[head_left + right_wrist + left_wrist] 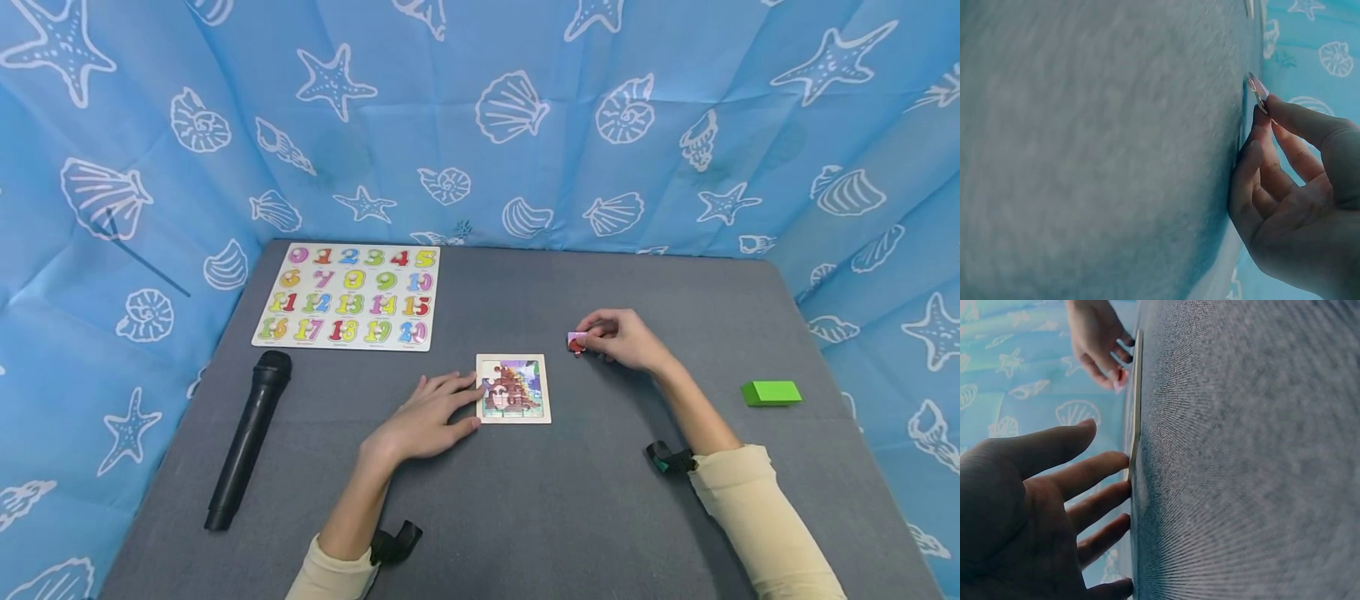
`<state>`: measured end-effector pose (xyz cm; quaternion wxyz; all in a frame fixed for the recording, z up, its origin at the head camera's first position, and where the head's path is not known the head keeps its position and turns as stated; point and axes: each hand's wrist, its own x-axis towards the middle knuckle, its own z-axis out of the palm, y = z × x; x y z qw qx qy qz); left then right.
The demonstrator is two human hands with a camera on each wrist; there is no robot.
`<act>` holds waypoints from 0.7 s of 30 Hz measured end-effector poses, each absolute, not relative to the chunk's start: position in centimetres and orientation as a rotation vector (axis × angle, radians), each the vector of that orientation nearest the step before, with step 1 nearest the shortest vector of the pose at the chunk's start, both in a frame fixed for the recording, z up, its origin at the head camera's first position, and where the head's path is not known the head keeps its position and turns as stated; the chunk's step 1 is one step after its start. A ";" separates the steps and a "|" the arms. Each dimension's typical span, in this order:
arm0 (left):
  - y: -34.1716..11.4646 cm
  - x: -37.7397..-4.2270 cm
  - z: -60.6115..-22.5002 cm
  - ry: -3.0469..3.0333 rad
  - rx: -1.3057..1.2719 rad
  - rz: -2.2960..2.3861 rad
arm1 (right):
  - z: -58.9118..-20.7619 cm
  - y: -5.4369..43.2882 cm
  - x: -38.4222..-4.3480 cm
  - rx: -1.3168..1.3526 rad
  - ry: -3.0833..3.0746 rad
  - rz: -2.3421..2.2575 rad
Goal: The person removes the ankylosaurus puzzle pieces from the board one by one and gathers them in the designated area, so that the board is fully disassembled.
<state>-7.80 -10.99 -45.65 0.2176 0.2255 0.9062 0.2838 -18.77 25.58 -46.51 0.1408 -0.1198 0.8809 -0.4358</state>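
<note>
While one hand (624,339) pinches one piece (576,340), another (427,419) touches one puzzle (516,389).

Puzzle frame (517,420) smooth wood; table cover (570,508) matt cloth.

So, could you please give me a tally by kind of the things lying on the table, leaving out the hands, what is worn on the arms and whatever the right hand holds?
Puzzle boards: 2, the framed jigsaw and the number board
Microphones: 1, the black microphone
Blocks: 1, the green block
Total: 4
</note>
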 end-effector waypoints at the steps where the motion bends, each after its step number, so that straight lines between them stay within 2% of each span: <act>1: -11.0 -7.8 -45.7 2.509 0.623 0.788 | -46.6 25.7 -18.8 -0.353 2.547 -1.252; 21: -11.1 -7.8 -45.8 2.503 0.623 0.799 | -46.9 25.6 -18.4 -0.275 2.708 -1.061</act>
